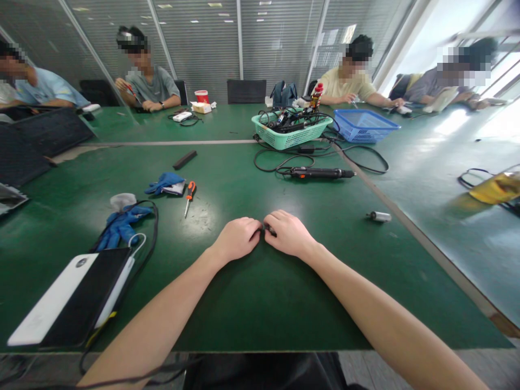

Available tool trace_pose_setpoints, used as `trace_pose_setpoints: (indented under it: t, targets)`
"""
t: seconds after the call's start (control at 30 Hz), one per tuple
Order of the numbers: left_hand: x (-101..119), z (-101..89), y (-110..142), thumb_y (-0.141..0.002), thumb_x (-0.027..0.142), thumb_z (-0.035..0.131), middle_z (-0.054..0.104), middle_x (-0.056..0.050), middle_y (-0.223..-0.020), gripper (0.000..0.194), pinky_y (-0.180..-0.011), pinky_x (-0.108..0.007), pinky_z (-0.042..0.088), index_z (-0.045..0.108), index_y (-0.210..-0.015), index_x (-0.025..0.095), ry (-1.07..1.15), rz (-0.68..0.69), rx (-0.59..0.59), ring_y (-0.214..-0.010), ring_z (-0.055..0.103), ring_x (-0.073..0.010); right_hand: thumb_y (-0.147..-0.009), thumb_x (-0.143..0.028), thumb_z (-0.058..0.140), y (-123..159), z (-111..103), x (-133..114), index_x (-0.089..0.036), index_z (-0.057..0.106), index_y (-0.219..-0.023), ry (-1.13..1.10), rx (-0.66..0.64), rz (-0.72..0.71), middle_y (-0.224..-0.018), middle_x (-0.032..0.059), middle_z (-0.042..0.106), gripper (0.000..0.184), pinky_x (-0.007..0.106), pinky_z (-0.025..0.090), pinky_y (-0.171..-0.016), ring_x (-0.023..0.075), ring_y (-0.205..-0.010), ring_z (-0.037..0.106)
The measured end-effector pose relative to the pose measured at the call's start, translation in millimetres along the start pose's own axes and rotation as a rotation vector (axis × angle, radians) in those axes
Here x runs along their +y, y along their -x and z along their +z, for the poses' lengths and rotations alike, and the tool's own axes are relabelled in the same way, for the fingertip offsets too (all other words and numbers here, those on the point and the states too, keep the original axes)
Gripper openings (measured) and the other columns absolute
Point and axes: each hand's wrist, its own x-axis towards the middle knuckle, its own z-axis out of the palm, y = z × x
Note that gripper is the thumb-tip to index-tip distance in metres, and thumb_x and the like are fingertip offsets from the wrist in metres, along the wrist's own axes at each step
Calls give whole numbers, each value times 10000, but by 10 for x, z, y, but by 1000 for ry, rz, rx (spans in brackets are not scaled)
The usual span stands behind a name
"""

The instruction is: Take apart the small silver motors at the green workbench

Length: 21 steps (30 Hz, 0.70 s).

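Close together at the middle of the green table, my left hand and my right hand both have curled fingers. Between the fingertips a small dark part shows, mostly covered, and its kind cannot be made out. My right thumb and fingers pinch a bit of it with a metallic glint. The left fingers close on its other side. Off to the right lies a small silver cylinder with a dark end, apart from the hands. An orange and black screwdriver rests to the left.
Blue gloves, a white and black tablet-like device and its cable are at left. Ahead lie a black electric screwdriver, a green basket of tools and a blue basket. Several people sit around the table.
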Motion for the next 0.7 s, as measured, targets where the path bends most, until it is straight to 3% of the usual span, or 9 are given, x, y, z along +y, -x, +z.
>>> trace_pose_setpoints:
  t: [0.7]
  targets:
    - [21, -24, -5, -972, 217, 487, 697, -66, -956, 182, -804, -357, 514, 658, -1024, 181, -5, -11, -12, -906, 646, -226, -917, -215, 548, 0, -11, -36, -199, 602, -883, 25, -15, 9, -888, 64, 642, 66, 319, 415, -818, 211, -882, 551]
